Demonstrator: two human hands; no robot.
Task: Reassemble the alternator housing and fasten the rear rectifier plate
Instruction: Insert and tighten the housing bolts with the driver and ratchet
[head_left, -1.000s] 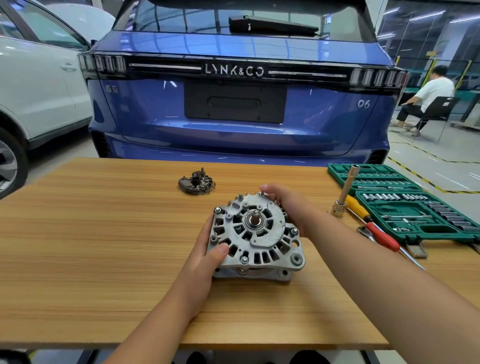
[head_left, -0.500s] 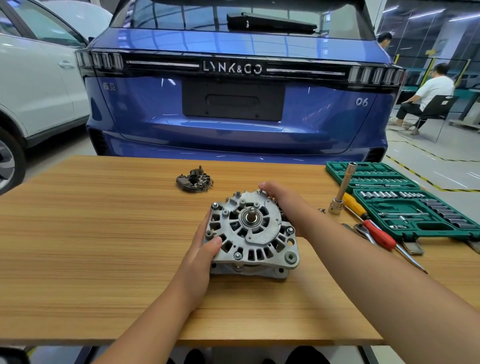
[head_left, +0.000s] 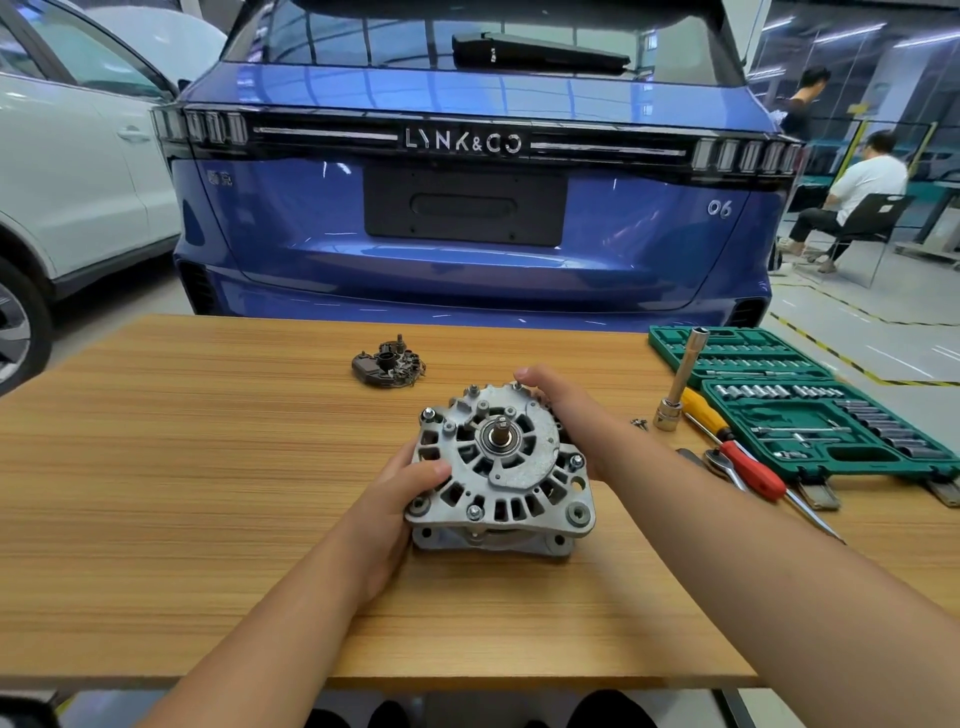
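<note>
Both the left hand and right hand grasp the closed alternator at centre frame; the rectifier plate, above it, seems not yet fitted.

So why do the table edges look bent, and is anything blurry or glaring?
Head view: the wide-angle lens bows the table edge; the alternator between both hands is sharp; ceiling lights streak the blue car; soft shadows only; the seated person looks slightly soft.

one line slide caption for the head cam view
Both hands grip the alternator on the wooden table.
</note>
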